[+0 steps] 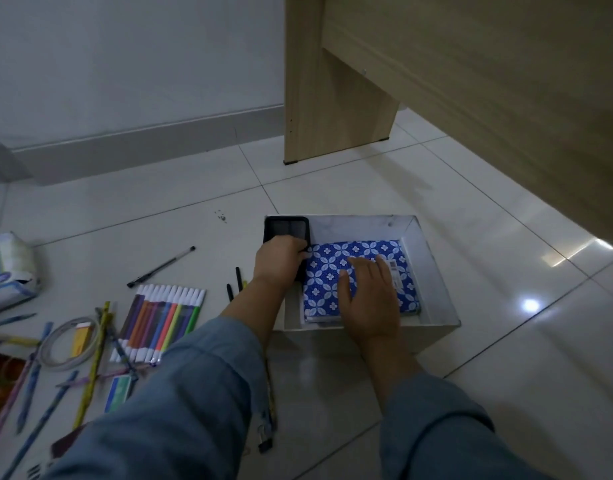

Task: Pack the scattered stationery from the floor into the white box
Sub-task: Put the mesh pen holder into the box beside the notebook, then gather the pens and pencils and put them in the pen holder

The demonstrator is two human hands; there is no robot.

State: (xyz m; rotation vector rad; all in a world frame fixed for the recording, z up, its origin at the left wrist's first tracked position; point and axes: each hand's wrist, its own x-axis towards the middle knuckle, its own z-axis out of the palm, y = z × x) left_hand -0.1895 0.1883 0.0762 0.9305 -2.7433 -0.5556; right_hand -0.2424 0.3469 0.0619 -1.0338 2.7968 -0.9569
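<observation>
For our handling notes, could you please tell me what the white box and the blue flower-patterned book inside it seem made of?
The white open-topped box looks like thin matt cardboard: flat walls, sharp corners. The blue flower-patterned book seems printed paper or card, with a stuck-on label; whether film covers it I cannot tell.

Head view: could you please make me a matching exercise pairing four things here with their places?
1 blue patterned notebook
2 black tray
3 marker set
4 black pen

A alone on the floor, beyond the coloured set
B flat in the white box, under the right hand
C gripped by the left hand at the box's far left corner
D in a row on the floor beside the left sleeve

Pairs: 1-B, 2-C, 3-D, 4-A
</observation>
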